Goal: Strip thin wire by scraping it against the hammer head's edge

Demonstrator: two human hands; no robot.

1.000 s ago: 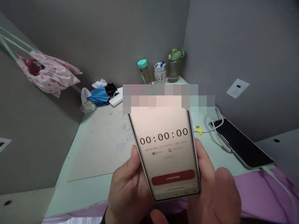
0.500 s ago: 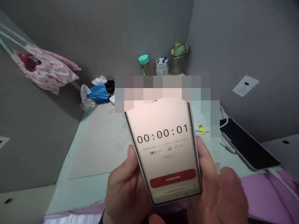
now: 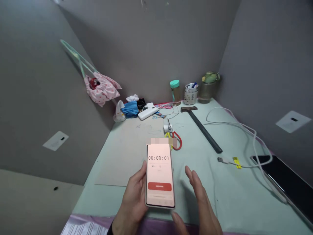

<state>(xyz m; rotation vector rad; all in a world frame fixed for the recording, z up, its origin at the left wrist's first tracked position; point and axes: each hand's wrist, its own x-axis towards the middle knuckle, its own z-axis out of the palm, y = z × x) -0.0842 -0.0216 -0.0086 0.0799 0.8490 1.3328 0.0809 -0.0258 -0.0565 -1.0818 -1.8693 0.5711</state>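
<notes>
A phone [image 3: 160, 176] with a lit screen showing 00:00:01 and a red button is held upright above the table. My left hand [image 3: 135, 195] grips its left side, thumb along the edge. To the right of the phone, my right hand [image 3: 199, 202] is apart from it, fingers extended and nothing in them. Behind the phone lie scissors [image 3: 177, 141] with red and yellow handles, partly hidden by a blurred patch, beside a small white roll [image 3: 167, 127].
A hammer [image 3: 204, 130] lies right of centre. A white cable [image 3: 254, 137] loops near a dark phone [image 3: 288, 186] at the right. Bottles [image 3: 175, 93] and a pen cup [image 3: 190, 94] stand at the back; a pink bag [image 3: 104, 89] hangs at the left.
The view has widened, and the phone now appears smaller and farther from the camera. My right hand has let go of the phone and moved off to its right.
</notes>
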